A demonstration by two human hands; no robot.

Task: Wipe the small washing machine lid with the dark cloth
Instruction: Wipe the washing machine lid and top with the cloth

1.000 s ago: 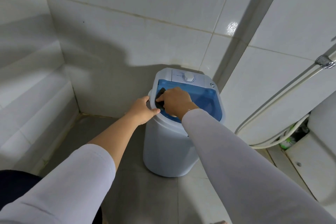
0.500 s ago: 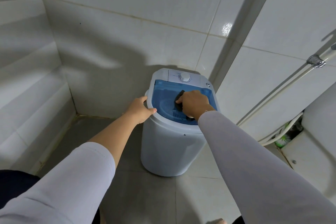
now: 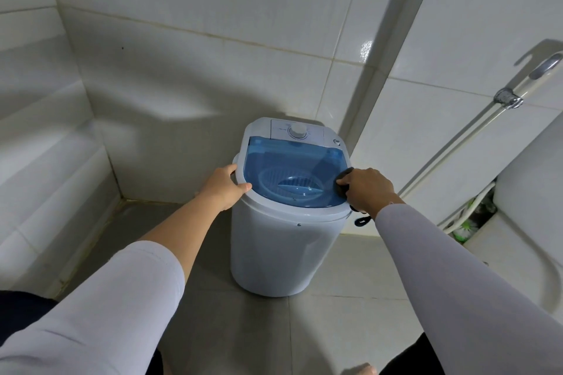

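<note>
A small white washing machine (image 3: 280, 250) stands on the floor in a tiled corner, with a see-through blue lid (image 3: 289, 167) and a white dial (image 3: 298, 132) at its back. My left hand (image 3: 224, 189) grips the machine's left rim, thumb on top. My right hand (image 3: 365, 189) presses the dark cloth (image 3: 342, 181) against the lid's right edge. Most of the cloth is hidden under the hand; a dark bit (image 3: 361, 220) hangs below the wrist.
White tiled walls close in behind and to the left. A shower hose with a metal clip (image 3: 507, 99) runs down the right wall. A white fixture (image 3: 524, 231) stands at the right, with green items (image 3: 475, 222) in the gap beside it. Grey floor tiles lie in front.
My right hand has slid the cloth across the lid from its left edge to its right edge. My left hand has kept its grip on the left rim.
</note>
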